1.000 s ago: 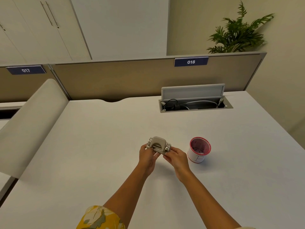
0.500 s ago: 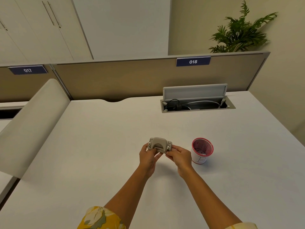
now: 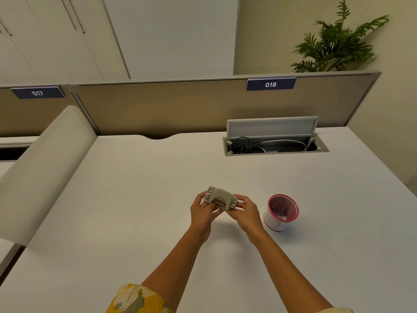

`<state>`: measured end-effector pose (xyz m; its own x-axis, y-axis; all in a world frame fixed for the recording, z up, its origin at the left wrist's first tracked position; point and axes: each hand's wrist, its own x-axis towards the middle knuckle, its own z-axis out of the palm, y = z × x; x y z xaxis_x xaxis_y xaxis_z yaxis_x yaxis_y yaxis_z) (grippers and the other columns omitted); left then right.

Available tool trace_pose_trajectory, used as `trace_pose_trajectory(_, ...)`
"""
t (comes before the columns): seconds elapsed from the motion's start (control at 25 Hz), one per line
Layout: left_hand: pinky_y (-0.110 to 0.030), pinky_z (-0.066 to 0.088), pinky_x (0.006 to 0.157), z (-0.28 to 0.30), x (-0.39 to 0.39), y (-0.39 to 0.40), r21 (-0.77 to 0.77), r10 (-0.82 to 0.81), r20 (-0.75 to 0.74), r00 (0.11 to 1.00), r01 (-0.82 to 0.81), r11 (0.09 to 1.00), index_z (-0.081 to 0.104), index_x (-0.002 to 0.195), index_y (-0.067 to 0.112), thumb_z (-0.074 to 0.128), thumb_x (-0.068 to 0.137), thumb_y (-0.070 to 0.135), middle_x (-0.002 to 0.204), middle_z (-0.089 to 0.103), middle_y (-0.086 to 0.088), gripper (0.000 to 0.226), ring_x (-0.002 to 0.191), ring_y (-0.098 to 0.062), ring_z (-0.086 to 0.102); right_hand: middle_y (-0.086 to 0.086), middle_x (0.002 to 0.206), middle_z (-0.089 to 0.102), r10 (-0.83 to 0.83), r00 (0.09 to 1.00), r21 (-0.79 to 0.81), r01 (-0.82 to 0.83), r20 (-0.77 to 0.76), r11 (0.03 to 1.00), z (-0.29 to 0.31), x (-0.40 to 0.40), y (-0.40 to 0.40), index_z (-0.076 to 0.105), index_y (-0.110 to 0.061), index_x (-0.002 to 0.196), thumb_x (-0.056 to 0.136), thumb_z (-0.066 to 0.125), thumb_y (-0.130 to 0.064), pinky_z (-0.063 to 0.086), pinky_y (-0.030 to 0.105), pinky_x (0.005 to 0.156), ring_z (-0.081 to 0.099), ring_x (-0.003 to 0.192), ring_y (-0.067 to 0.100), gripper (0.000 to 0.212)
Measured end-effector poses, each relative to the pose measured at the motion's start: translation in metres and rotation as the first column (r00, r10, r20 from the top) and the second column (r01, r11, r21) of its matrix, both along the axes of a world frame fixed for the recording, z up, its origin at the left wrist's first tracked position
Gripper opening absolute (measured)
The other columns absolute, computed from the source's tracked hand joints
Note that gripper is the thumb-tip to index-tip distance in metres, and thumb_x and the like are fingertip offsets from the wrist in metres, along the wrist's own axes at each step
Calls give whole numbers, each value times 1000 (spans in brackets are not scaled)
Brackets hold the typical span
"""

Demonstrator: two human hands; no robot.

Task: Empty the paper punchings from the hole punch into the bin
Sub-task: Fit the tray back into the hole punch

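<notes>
Both hands, left (image 3: 202, 211) and right (image 3: 245, 212), pinched punch (image 3: 220, 199) by its ends above counter (image 3: 135, 199). Looked rigid, light; bin (image 3: 282, 213) near.

Hole punch (image 3: 220, 198) grey-beige; bin (image 3: 282, 213) red mesh, white label; desk (image 3: 135, 199) white; sleeve (image 3: 137, 299) yellow floral.

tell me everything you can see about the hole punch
The hole punch is a small beige-grey two-hole model, seemingly metal or painted metal, with a rounded lever arched over its middle and a riveted block at each end. It is held above the white desk, tilted with its left end higher. The left hand pinches its left end and the right hand its right end. The bin stands apart to its right. Its underside is hidden.
</notes>
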<state>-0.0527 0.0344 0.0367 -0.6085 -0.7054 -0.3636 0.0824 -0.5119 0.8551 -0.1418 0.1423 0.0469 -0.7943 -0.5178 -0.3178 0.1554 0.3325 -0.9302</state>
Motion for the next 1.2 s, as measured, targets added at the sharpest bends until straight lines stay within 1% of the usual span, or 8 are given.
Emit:
trace_pose_trajectory(0.16,-31,63,72,-4,-8,-10,-5,52,-3,999,-52,999,60,123,13,60,89,-12,112,74,-20,41,99,-30,75,7,120,68,2,992,49,5,-123,999,-3,-5,-12,60,-18,124,80,77,-12,48,13,70,63,95,16,48)
trace_pose_trajectory(0.4,-29,63,71,-18,-29,-26,38,146,55,988,-148,988,61,121,15,58,89,-14,112,74,-17,44,99,-29,74,5,109,72,13,982,116,9,-187,993,-15,-20,-40,56,-31,106,78,79,-14,43,5,57,61,71,2,41)
trace_pose_trajectory(0.48,-29,63,71,-21,-34,-33,53,158,61,986,-161,986,61,121,16,59,89,-13,112,74,-17,44,101,-30,74,5,109,71,16,984,130,8,-178,991,-19,-26,-49,55,-29,109,79,79,-14,42,5,57,61,71,4,41)
trace_pose_trajectory(0.6,-29,63,72,-25,-44,-51,27,149,88,985,-151,988,59,126,11,60,88,-12,116,71,-16,45,104,-31,72,4,110,65,21,992,137,-3,-126,991,-25,-40,-65,47,-18,122,79,79,-14,45,7,58,61,78,9,53)
trace_pose_trajectory(0.8,-16,47,76,-30,-60,-82,-230,155,272,950,-92,969,59,127,17,66,87,-3,124,63,0,46,96,-2,64,4,110,66,58,994,155,-43,-93,987,-34,-71,-98,48,-17,116,80,76,-7,46,9,57,62,75,-1,47)
trace_pose_trajectory(0.88,-17,48,78,-33,-68,-97,-276,147,302,942,-61,959,56,130,22,60,89,-6,126,62,2,49,101,-8,65,1,111,64,52,994,159,-35,-99,987,-36,-83,-113,50,-19,116,80,75,-4,45,9,58,61,74,-2,46)
trace_pose_trajectory(1.0,-23,47,92,-39,-81,-119,-355,96,345,934,35,934,54,132,23,56,88,-8,126,62,3,55,117,-16,59,4,116,64,22,992,160,-3,-120,987,-40,-99,-137,53,-16,116,81,71,3,45,10,59,64,75,4,43)
trace_pose_trajectory(1.2,-27,44,100,-51,-100,-156,-442,14,422,906,193,876,47,140,23,63,90,1,135,57,2,57,121,-16,53,10,123,64,15,990,149,6,-138,989,-50,-120,-177,57,-10,121,84,66,7,46,10,69,68,97,22,41)
